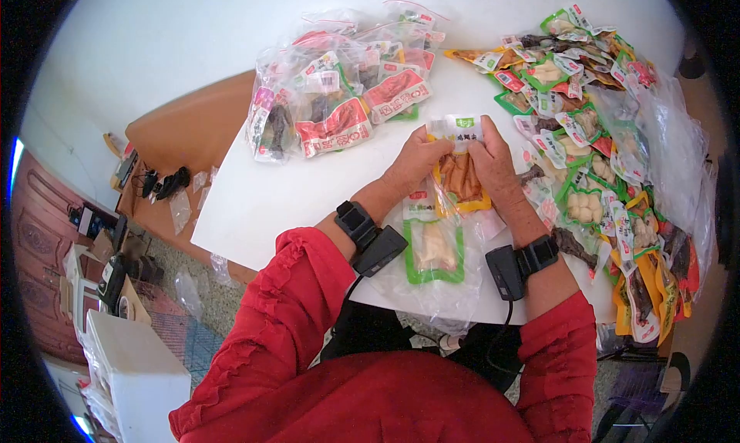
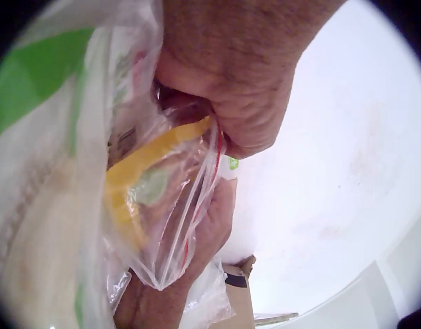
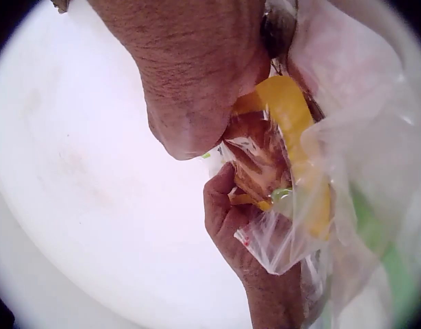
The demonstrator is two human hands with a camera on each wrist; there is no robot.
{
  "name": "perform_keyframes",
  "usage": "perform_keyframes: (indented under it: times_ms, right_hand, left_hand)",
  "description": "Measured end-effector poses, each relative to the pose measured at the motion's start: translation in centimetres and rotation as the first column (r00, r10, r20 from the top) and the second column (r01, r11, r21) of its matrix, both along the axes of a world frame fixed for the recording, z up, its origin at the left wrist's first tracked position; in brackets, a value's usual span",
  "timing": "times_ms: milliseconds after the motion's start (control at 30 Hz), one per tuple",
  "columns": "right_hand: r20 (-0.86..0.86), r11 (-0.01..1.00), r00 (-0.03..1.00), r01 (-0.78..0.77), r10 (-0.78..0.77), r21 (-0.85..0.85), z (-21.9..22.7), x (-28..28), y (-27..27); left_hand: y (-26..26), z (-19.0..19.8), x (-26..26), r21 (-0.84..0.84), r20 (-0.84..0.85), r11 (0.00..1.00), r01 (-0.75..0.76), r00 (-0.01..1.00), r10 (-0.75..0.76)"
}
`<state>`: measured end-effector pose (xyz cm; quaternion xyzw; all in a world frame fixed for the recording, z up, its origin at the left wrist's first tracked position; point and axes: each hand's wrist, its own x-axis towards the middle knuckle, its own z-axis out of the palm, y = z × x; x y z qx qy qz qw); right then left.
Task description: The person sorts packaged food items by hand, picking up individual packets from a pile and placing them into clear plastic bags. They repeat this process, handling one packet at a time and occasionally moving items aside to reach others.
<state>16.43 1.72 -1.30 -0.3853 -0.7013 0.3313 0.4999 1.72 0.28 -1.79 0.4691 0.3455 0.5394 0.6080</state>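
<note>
Both hands pinch a yellow-edged food pack (image 1: 461, 182) between them over the table; brown pieces show through its clear front. The left hand (image 1: 416, 161) grips its left side with the thumb on top, and the right hand (image 1: 497, 169) grips its right side the same way. The pack's lower part lies in the mouth of a clear zip bag (image 2: 170, 257), whose red seal line runs beside the fingers in the left wrist view. A green-edged pack (image 1: 434, 250) with pale contents lies in the bag nearer the body. Fingertips behind the pack are hidden.
Several filled zip bags (image 1: 331, 96) stand at the back left of the white table (image 1: 231, 204). A large heap of loose packs (image 1: 582, 134) covers the right side, with clear plastic bags (image 1: 674, 158) at its outer edge. A brown bench (image 1: 185, 119) stands beyond the left edge.
</note>
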Motion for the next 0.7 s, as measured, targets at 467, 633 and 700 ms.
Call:
perform_keyframes:
  times_ms: [467, 633, 700]
  right_hand:
    - [-0.253, 1.000, 0.967, 0.011, -0.011, -0.001, -1.1, 0.0, 1.1]
    - [-0.347, 0.997, 0.937, -0.059, 0.038, -0.050, -0.7, 0.1, 0.9]
    - [-0.275, 0.994, 0.960, -0.078, 0.054, -0.079, -0.9, 0.4, 1.1]
  left_hand:
    - [0.2, 0.1, 0.0, 0.010, -0.038, 1.000, 0.019, 0.999, -0.019]
    - [0.1, 0.2, -0.4, 0.035, -0.105, 0.999, 0.013, 0.994, -0.010]
    - [0.1, 0.2, -0.5, 0.058, -0.121, 0.998, 0.013, 0.993, -0.006]
